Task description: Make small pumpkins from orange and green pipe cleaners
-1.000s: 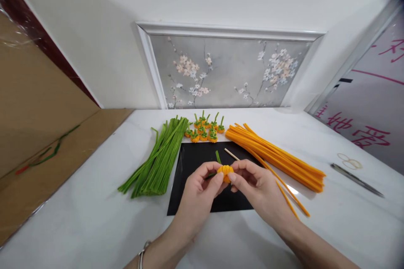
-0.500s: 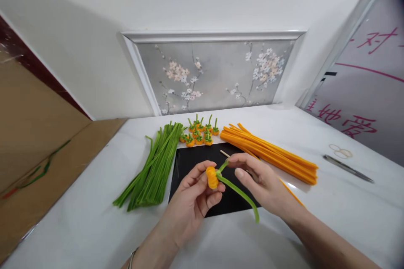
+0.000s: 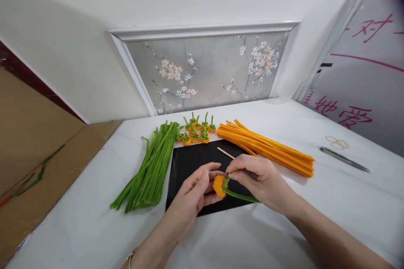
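Observation:
A small orange pumpkin made of pipe cleaner (image 3: 219,186) hangs over the black mat (image 3: 192,159). Its green pipe cleaner (image 3: 241,196) makes a short stem at the top and a long tail that runs right, beneath my right hand. Thumb and fingertips of my right hand (image 3: 263,178) are closed on the tip of the green stem. My left hand (image 3: 194,189) is cupped at the pumpkin's left with fingers apart; its fingertips reach behind the pumpkin and its thumb is off it. Whether those fingertips touch the pumpkin is hard to see.
Green pipe cleaners (image 3: 150,172) lie in a bundle at left, orange pipe cleaners (image 3: 268,149) at right. Several finished little pumpkins (image 3: 195,136) stand behind the mat. A thin stick (image 3: 225,153) lies on the mat. Scissors or tweezers (image 3: 344,159) and rubber bands (image 3: 337,142) are far right.
My left thumb has come off the pumpkin and the left fingers have opened. My right hand has closed on the stem tip, and the pumpkin has turned and shifted slightly right.

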Tool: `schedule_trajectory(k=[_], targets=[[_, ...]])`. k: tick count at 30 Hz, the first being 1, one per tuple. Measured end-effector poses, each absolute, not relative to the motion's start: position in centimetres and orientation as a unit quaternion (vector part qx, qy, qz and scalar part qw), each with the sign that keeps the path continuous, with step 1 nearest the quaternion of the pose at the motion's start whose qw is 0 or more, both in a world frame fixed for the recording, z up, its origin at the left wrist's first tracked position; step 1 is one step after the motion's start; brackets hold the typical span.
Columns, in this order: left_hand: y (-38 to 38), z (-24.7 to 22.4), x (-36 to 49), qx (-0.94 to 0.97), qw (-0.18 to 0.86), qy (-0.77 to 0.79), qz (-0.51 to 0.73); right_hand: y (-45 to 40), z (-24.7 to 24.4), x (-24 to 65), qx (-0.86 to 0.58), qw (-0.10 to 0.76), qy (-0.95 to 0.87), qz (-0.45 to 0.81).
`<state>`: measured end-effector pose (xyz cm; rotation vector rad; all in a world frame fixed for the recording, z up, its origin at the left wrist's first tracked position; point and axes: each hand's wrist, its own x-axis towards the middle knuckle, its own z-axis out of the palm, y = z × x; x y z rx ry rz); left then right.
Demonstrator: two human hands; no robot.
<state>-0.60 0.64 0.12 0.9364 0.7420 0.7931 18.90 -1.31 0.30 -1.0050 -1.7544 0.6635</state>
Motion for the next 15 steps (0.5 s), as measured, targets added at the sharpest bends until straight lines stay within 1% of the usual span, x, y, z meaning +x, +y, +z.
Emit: schedule_trajectory(k=[2, 4, 11, 15], targets=[[0.8, 0.0, -0.6, 0.483, 0.715, 0.368, 0.346, -1.3, 0.4, 18.8, -0.403, 0.477, -0.746, 0.232], [0.8, -0.1, -0.6, 0.516, 0.700, 0.379, 0.318, -1.4, 0.4, 18.6, -0.394, 0.474, -0.757, 0.217], [0.6, -0.4, -0.4, 0.477, 0.718, 0.395, 0.317, -1.4, -0.8, 18.2, -0.379, 0.527, -0.741, 0.172], [0.3, 0.0, -0.1, 0.490, 0.708, 0.389, 0.326, -1.6, -1.0, 18.0, -0.332, 0.518, -0.773, 0.155]])
